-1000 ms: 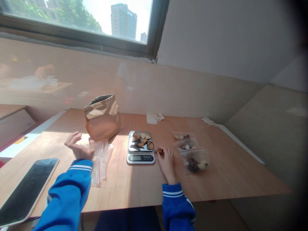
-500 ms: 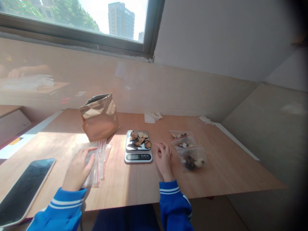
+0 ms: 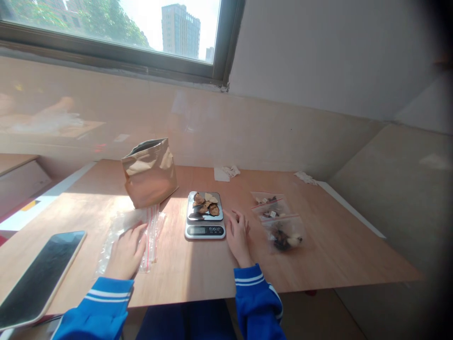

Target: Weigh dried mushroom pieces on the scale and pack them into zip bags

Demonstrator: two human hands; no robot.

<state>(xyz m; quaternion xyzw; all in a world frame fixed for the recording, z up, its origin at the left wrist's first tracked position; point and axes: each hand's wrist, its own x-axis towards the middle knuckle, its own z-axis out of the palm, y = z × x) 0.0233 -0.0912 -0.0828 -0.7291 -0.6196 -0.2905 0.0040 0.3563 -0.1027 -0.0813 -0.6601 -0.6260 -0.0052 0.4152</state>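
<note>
My left hand (image 3: pixel 127 252) lies over clear zip-lock bags (image 3: pixel 151 236) with red seal lines, its fingers loosely stretched out and holding nothing I can see. To the right of a small kitchen scale (image 3: pixel 191 231), my right hand (image 3: pixel 238 236) rests on the table with its fingers loosely extended. Several dried brown and pale slices (image 3: pixel 207 204) lie on the scale's metal plate. Beyond my right hand are filled zip-lock bags (image 3: pixel 285 236) with dark and pale dried pieces, partly overlapping one another.
An open brown paper pouch (image 3: pixel 150 177) stands behind the clear bags. A phone (image 3: pixel 38 278) lies at the left table edge. Crumpled white tissue (image 3: pixel 226 173) sits near the wall, with another piece (image 3: pixel 305 177) farther right. The wooden table (image 3: pixel 339 245) ends close to my body.
My left hand has shifted right and lowered onto the clear bags, its thumb no longer spread apart. My right hand stays beside the scale. The camera view has moved slightly.
</note>
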